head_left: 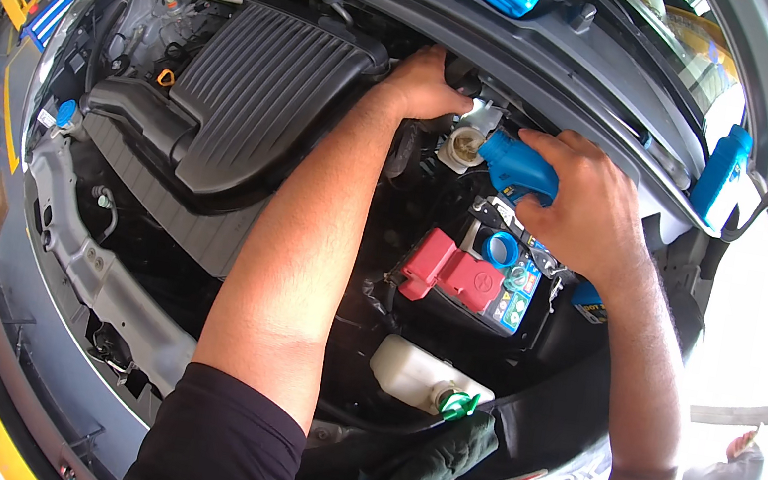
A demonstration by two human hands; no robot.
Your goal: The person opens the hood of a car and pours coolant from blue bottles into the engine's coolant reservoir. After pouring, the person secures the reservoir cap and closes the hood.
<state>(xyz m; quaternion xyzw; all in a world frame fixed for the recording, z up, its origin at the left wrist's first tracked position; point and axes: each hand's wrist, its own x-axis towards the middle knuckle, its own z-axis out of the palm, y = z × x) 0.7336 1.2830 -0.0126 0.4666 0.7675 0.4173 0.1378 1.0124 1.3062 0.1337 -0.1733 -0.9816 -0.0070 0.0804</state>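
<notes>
Clearly, your right hand (pixel 580 206) has its grip closed around a smooth blue plastic bottle (pixel 516 168), tilted with its neck at the mouth of a round, pale reservoir (pixel 464 148) near the windshield-side edge of the engine bay (pixel 142 307). You have your left hand (pixel 425 91) just beside that reservoir; its fingertips are partly hidden, so I cannot tell whether that grip holds anything. Your left forearm crosses the ribbed, matt black engine cover (pixel 265 106) and hides its nearer corner. Below your right hand, the battery (pixel 510 312) carries a glossy red cover (pixel 456 272) and a hollow blue cap (pixel 501 250). Closer to you sits a rounded, whitish tank (pixel 413 373) with a green cap (pixel 457 404), beside a crumpled dark cloth (pixel 440 458). Another blue bottle (pixel 720 178) stands toward the right edge.
</notes>
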